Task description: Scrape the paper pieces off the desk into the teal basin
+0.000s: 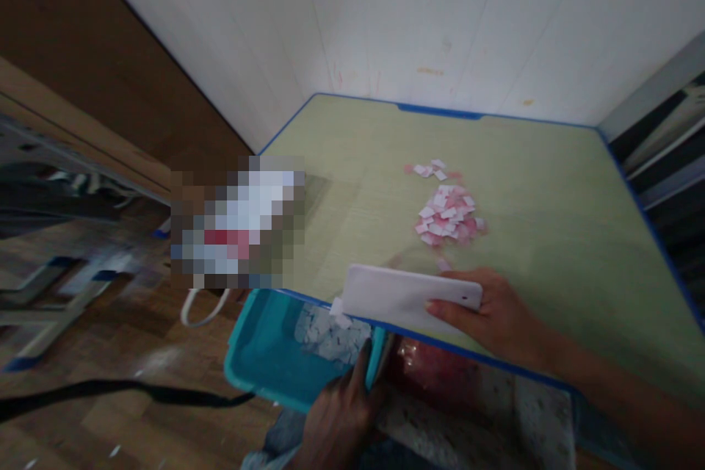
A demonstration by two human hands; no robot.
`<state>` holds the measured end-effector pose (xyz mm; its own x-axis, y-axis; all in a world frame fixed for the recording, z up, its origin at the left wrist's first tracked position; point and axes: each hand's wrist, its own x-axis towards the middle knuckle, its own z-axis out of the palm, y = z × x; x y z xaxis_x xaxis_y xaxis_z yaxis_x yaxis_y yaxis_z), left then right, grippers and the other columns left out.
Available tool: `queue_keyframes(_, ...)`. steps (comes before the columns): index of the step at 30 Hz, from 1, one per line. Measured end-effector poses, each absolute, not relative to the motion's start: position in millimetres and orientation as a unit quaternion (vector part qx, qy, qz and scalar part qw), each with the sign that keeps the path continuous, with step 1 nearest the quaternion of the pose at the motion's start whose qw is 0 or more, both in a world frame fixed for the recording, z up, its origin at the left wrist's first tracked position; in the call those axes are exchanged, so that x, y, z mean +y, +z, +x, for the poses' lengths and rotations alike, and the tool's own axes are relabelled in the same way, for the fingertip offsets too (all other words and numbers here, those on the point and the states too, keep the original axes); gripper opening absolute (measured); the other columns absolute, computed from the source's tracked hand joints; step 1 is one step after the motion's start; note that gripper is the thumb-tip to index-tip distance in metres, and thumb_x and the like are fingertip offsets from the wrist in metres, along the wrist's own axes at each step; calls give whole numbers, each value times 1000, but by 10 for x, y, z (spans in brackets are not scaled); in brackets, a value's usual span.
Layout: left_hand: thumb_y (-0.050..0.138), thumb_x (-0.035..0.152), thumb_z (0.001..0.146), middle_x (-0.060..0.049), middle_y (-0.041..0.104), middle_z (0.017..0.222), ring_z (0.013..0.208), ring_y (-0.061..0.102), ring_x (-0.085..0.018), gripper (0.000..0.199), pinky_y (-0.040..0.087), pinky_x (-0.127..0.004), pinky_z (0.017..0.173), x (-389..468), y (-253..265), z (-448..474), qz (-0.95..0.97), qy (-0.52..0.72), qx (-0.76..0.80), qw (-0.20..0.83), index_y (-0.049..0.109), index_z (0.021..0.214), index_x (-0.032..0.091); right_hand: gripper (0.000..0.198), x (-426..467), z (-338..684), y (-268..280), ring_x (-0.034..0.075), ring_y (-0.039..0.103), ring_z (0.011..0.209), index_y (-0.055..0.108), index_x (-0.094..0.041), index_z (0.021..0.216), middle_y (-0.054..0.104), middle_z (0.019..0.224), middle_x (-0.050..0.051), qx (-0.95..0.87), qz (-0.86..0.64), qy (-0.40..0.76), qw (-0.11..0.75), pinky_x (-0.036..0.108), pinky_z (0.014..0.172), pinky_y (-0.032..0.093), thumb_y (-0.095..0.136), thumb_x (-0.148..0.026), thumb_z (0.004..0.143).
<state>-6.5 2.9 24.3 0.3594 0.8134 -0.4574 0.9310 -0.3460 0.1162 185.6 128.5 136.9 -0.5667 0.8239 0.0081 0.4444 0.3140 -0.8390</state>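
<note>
1. Your right hand (485,316) pinched a white plate (396,292) at one end, the thumb flat on its face and the fingers behind; the plate was a smooth, thin rectangle with rounded corners and a small dark mark near your thumb.
2. You had that plate tilted on its long edge near the front of the tabletop (551,235), a pale yellow-green sheet with a faint grain and a raised blue rim.
3. Your left hand (344,411) closed on the rim of a turquoise basin (242,374), one finger stretched along its inner side; the basin was glossy, with rounded corners, and sat just below the table's front edge.
4. Inside it lay a flat heap of thin white chips (330,338), and a few loose chips (340,312) hung at the table edge by the plate's left corner.
5. Beyond the plate stood a loose mound of pink and white chips (447,217), small, flat and straight-edged, with a smaller scatter (435,170) behind it.
6. Under the table, right of the basin, a shiny, creased red bag (432,363) showed partly.
</note>
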Motion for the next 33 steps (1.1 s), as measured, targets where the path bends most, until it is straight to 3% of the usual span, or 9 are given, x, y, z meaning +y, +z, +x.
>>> queue_keyframes(7,58,25,66,-25,39,122,78,59,-27,31,50,-38,60,59,317,-66,808,-159,533,195,53,96,24,18,1548,2238,1407,12,51,46,64,-17,70,59,55,0,-643,-563,376,359,23,41,40,57,-33,67)
queue_keyframes(18,56,24,67,-24,42,120,82,58,-26,34,50,-36,60,30,283,-50,812,-144,537,177,51,101,24,25,1413,1951,1356,8,44,42,61,-15,67,51,48,-2,-759,-470,387,232,19,37,33,47,-34,75)
queue_keyframes(22,55,23,67,-23,41,122,77,60,-26,26,50,-37,58,21,263,-51,806,-149,546,174,54,93,24,21,1288,1771,1310,9,51,51,62,-17,75,59,60,-2,-791,-396,410,222,18,47,39,47,-31,76)
queue_keyframes(24,54,22,68,-23,40,123,77,60,-27,25,50,-38,59,30,270,-49,803,-154,547,180,54,93,24,19,1263,1759,1323,9,54,56,63,-20,79,62,66,-2,-794,-377,421,225,18,51,41,48,-30,76)
queue_keyframes(27,55,21,68,-24,39,123,80,59,-27,27,50,-38,61,54,299,-46,802,-162,538,201,53,94,23,17,1311,1894,1389,10,51,47,64,-20,73,59,56,-2,-772,-426,399,251,18,42,39,51,-31,73)
queue_keyframes(33,53,22,69,-23,42,121,79,59,-27,33,50,-37,62,56,317,-42,803,-165,542,183,50,101,26,16,1550,2316,1503,13,52,45,64,-20,76,60,55,-1,-706,-558,246,361,23,39,40,56,-32,69)
